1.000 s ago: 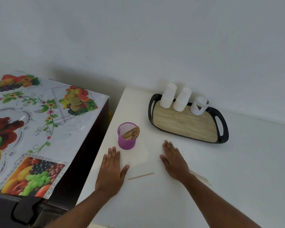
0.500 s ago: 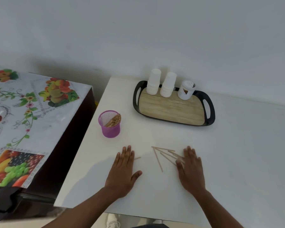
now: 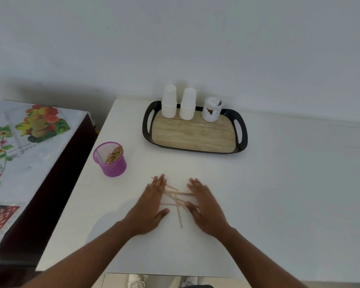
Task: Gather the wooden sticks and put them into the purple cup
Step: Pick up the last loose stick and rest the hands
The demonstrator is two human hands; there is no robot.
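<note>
Several wooden sticks (image 3: pixel 176 199) between both flat hands (image 3: pixel 178 204)

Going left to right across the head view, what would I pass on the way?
Fruit-print cloth → purple cup → left hand → loose sticks → right hand. The tray with its white cups sits farther back, overlapping that span, so I leave it unplaced.

Bare forearms, no sleeves, unadorned hands
</note>
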